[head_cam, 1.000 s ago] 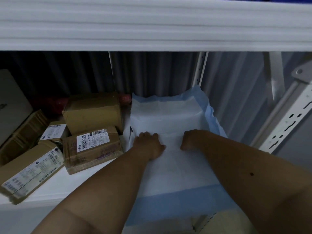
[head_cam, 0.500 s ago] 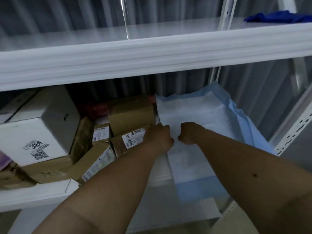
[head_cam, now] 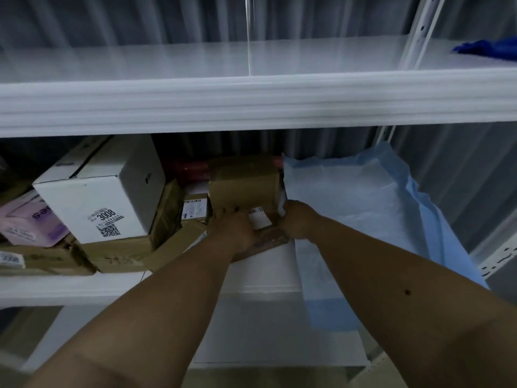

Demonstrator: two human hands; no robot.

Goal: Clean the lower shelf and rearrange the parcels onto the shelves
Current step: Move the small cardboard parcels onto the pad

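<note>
Partly hidden under your left hand [head_cam: 236, 233], the small brown cardboard parcel with a white barcode label [head_cam: 261, 222] sits near the front edge of the white metal lower shelf [head_cam: 70, 287]; your fingers curl over its near side, gripping it. Your right hand [head_cam: 298, 221] is bunched at the parcel's right end, but whether it grips the box or the edge of the crinkled blue-and-white absorbent sheet [head_cam: 363, 203] is unclear. A taller brown carton [head_cam: 243, 183] stands just behind; a glossy white box marked 3008 [head_cam: 103, 191] lies farther left.
</note>
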